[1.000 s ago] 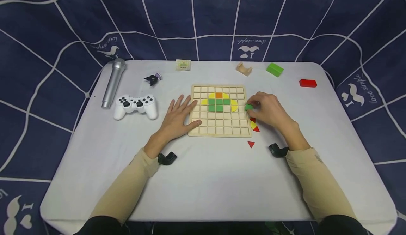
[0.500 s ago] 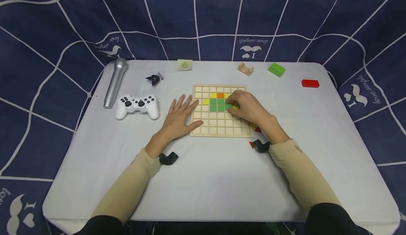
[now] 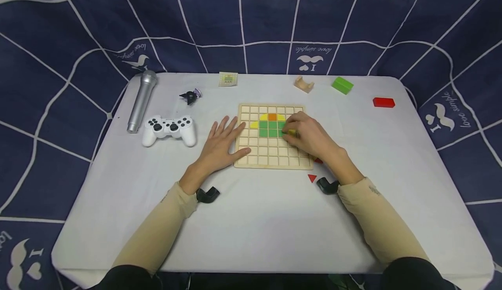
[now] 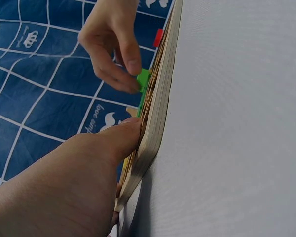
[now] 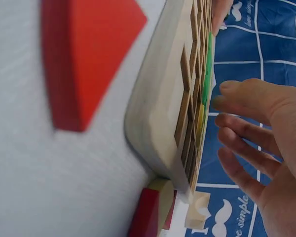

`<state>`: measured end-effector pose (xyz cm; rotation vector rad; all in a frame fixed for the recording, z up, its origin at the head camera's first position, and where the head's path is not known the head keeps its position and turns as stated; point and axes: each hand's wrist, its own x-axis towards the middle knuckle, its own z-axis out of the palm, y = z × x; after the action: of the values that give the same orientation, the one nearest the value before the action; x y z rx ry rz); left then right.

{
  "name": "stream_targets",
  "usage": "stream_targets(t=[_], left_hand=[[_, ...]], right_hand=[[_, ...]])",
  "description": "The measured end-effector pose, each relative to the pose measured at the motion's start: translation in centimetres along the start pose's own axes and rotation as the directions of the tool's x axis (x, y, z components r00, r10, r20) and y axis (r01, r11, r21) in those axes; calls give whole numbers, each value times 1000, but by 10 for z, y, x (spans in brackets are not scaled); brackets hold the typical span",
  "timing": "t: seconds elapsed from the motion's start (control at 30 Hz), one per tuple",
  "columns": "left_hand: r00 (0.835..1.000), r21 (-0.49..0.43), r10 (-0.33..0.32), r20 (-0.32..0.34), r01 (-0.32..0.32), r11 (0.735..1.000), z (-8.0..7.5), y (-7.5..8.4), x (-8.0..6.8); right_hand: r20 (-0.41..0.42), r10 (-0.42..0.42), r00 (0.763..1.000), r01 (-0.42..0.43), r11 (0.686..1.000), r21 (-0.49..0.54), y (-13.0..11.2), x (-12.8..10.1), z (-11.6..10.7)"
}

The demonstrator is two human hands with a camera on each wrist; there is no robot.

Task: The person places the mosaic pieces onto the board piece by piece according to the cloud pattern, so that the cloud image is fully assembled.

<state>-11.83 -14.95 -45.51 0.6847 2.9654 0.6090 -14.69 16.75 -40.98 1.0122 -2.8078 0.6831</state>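
Tablecloth (image 3: 266,224) under, navy curtain (image 3: 266,18) behind wooden grid board (image 3: 268,151) (rows running left-right); left hand (image 3: 220,148) spread, right hand (image 3: 311,136) loose.

The controller (image 3: 169,131) lies left of the board (image 3: 268,151), the microphone (image 3: 142,102) farther left. Behind the board sits an arched block (image 3: 303,85).

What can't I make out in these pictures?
Head view: some right-side cells of the wooden board, covered by the right hand.
Head view: the print on the small card, too small to read.
Right wrist view: part of the red triangle, cut off by the upper edge.
Left wrist view: the pattern of coloured tiles, board nearly edge-on.
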Motion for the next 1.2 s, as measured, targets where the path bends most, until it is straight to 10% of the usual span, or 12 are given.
stream_targets(t=[0.5,1.2], left_hand=[[1000,-3,4,6,-3,1000,-1,0,2],[1000,-1,-1,1,1,1000,0,-1,1]], right_hand=[[49,-31,998,29,999,43,2,-15,-7],[28,328,944,-329,942,74,24,-90,-26]])
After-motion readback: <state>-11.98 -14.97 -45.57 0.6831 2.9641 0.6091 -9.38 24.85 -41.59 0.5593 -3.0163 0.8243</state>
